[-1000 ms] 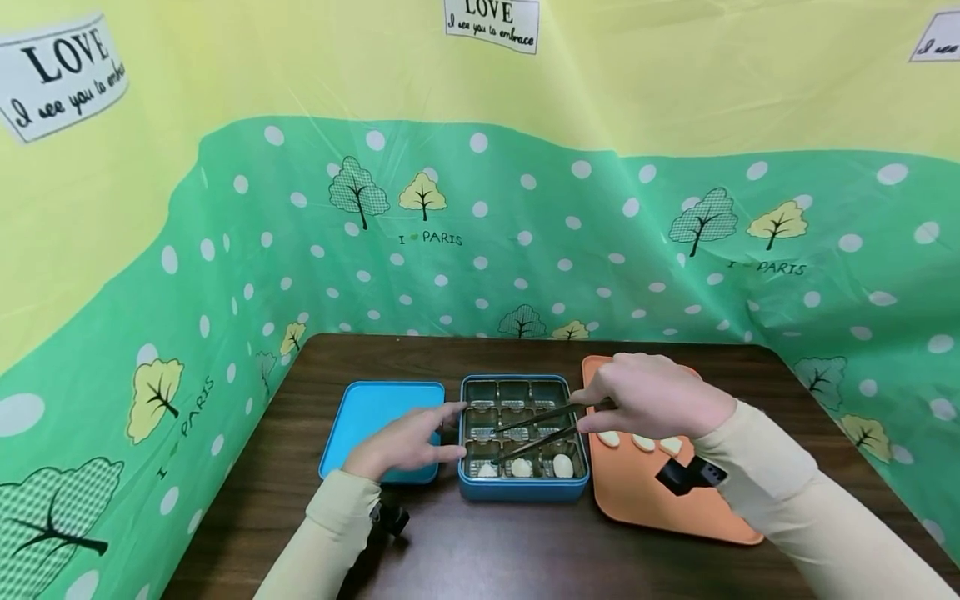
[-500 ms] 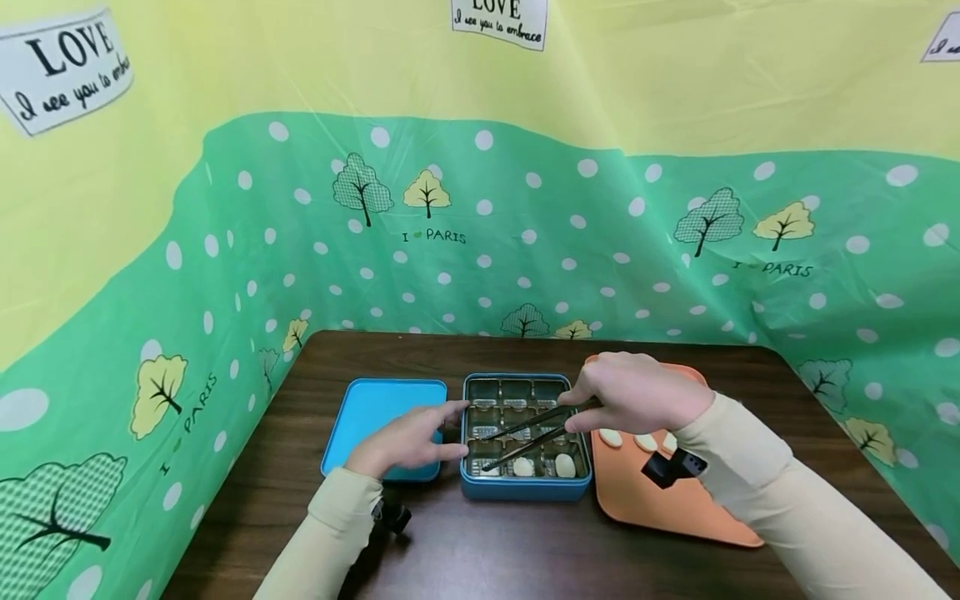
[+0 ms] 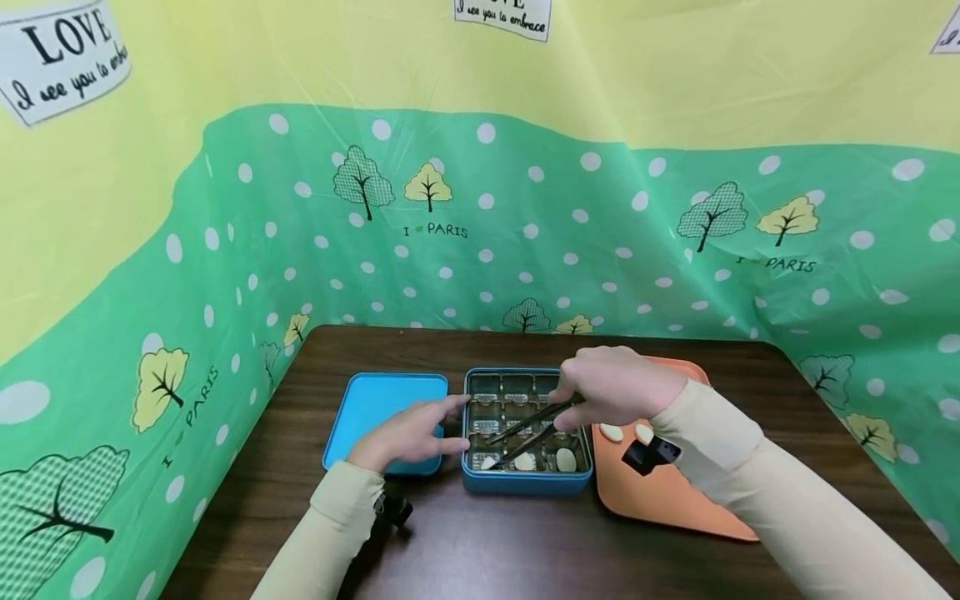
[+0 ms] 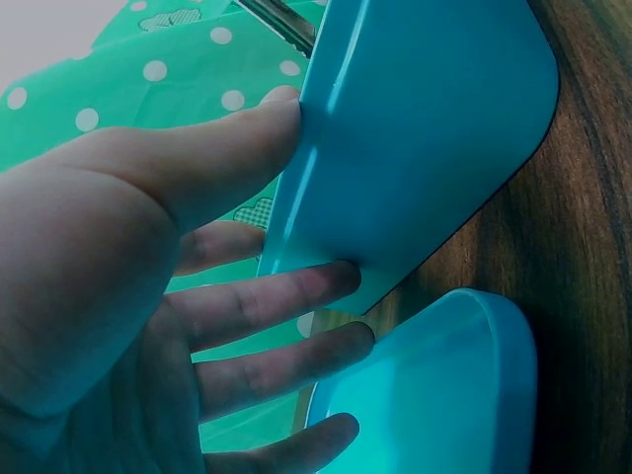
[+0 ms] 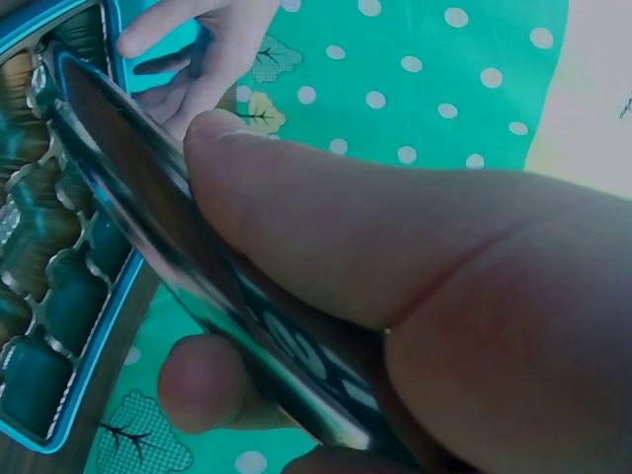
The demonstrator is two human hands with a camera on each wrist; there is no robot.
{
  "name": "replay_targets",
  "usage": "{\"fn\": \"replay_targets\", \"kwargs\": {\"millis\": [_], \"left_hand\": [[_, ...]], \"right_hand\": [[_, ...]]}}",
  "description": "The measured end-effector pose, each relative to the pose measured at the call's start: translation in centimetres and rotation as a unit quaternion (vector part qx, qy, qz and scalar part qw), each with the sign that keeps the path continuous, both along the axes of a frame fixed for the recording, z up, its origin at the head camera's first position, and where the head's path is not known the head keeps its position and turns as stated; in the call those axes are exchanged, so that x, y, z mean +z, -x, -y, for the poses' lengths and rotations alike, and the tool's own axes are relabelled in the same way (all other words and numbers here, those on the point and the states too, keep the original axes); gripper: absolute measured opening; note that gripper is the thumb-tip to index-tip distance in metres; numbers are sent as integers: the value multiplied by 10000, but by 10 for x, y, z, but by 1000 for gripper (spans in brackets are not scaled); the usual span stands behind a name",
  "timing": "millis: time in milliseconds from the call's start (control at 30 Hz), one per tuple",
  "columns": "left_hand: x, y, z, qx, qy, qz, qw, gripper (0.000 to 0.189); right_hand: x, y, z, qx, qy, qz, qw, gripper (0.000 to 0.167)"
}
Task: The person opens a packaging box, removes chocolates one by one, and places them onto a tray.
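The dark tongs (image 3: 528,422) slanted down into the blue box (image 3: 525,485), tips at its front-left compartment, arms apart. My right hand (image 3: 618,387), back uppermost, gripped them between thumb and fingers. My left hand (image 3: 408,433), fingers spread, touched the box's left side. A blue lid (image 3: 378,408) and orange tray (image 3: 652,496) flanked the box on the table (image 3: 480,550).

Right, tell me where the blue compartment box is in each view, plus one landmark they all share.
Head: the blue compartment box sits below centre, slightly right, between the blue lid and orange board.
Left wrist: its outer wall spans the top middle to upper right.
Right wrist: its compartments run down the left edge, partly cropped.
Shared landmark: the left hand, beside the box in all three.
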State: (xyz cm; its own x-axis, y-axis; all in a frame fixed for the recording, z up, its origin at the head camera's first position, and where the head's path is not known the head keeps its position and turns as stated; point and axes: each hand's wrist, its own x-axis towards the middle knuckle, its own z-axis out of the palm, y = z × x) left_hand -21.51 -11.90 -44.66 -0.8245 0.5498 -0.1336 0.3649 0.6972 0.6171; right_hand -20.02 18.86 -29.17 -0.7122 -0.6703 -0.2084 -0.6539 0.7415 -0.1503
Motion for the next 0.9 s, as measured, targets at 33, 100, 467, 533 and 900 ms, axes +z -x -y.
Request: {"fn": "replay_targets", "kwargs": {"millis": [33,100,467,533,900], "left_hand": [[0,1,0,-1,-21,-4,10000,77],[0,2,0,6,-40,-17,10000,77],[0,0,-1,-68,-33,-16,10000,77],[0,0,-1,-66,-41,-13,10000,76],[-1,1,-1,-71,33,-42,10000,77]], "right_hand": [[1,0,3,-1,-60,-36,10000,35],[2,1,9,31,-157,-93,9998,34],[-10,0,31,353,-339,-225,9985,15],[-10,0,31,346,-352,-266,9984,16],[-6,-4,34,214,-474,-243,9984,15]]}}
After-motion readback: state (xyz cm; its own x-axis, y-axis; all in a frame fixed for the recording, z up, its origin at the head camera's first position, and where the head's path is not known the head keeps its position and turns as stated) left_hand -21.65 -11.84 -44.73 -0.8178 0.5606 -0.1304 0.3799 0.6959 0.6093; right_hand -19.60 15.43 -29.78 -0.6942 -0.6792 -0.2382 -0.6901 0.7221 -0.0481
